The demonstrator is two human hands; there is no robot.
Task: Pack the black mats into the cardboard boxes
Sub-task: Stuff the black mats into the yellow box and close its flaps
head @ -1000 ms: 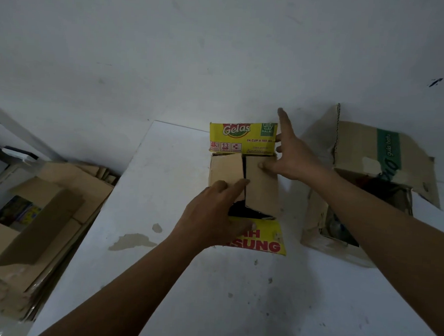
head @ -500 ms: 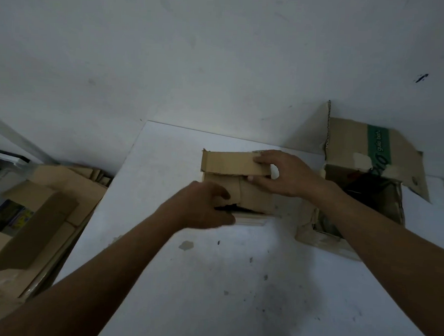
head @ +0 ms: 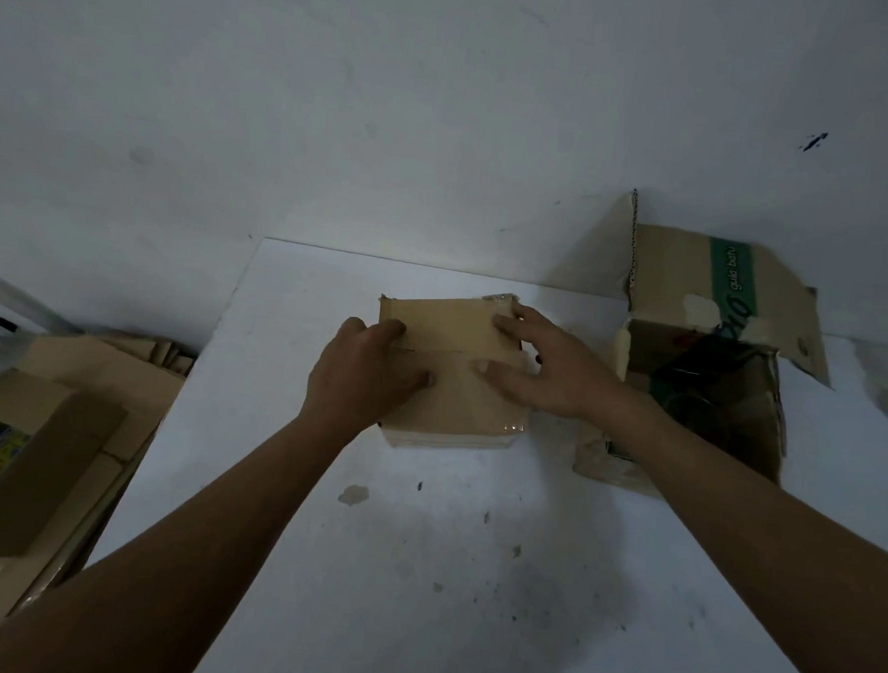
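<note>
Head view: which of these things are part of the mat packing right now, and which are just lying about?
In the job:
- small cardboard box, flaps folded shut
- left hand and right hand, pressing flat on its top
- open box on the right, dark contents I cannot identify

Lying about:
- flattened cardboard stacked off the table's left edge
- stains on the white table

**Bare Wall, Stained Counter**

A white counter (head: 469,595) fills the lower middle of the frame, speckled with dark flecks and marked by a pale stain (head: 354,494) near the centre. Behind it a white wall (head: 392,102) covers the upper half, with a small dark mark (head: 813,142) at upper right. The counter's far edge meets the wall.
</note>
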